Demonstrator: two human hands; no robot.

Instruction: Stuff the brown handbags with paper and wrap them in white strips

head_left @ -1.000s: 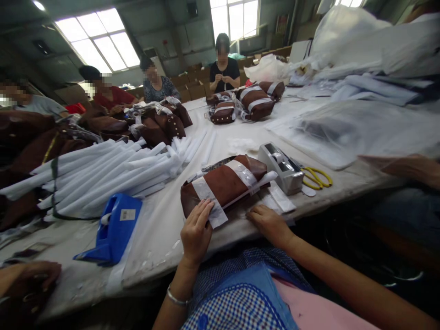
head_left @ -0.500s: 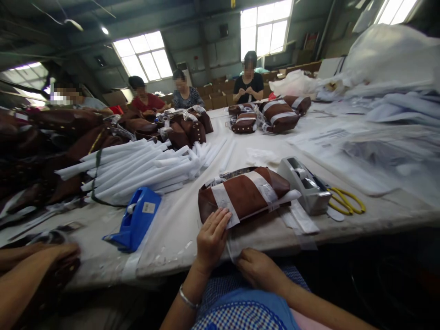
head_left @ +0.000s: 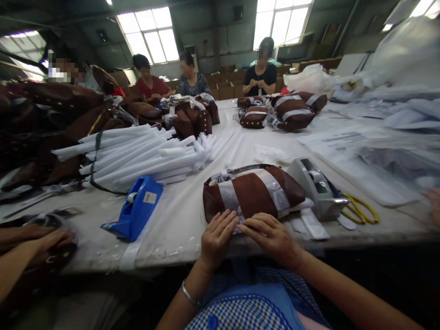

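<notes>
A brown leather handbag (head_left: pixel 252 197) lies on its side at the table's front edge, with white strips wrapped across it at two places. My left hand (head_left: pixel 218 233) rests on its near lower edge, fingers stretched out flat over the end of the left white strip (head_left: pixel 229 196). Beside it, my right hand (head_left: pixel 271 236) lies with fingers extended along the same edge, fingertips close to the left ones. The thumbs and the bag's underside are hidden.
Right of the bag stand a grey tape dispenser (head_left: pixel 316 192) and yellow-handled scissors (head_left: pixel 360 208). A blue tape dispenser (head_left: pixel 139 208) and white rolled strips (head_left: pixel 147 158) are to the left. A co-worker's hands (head_left: pixel 41 240) work at far left. More wrapped bags (head_left: pixel 292 110) lie beyond.
My right hand has risen from below the table edge onto the bag's near side, beside my left hand. The left hand stays on the strip. The view has shifted slightly.
</notes>
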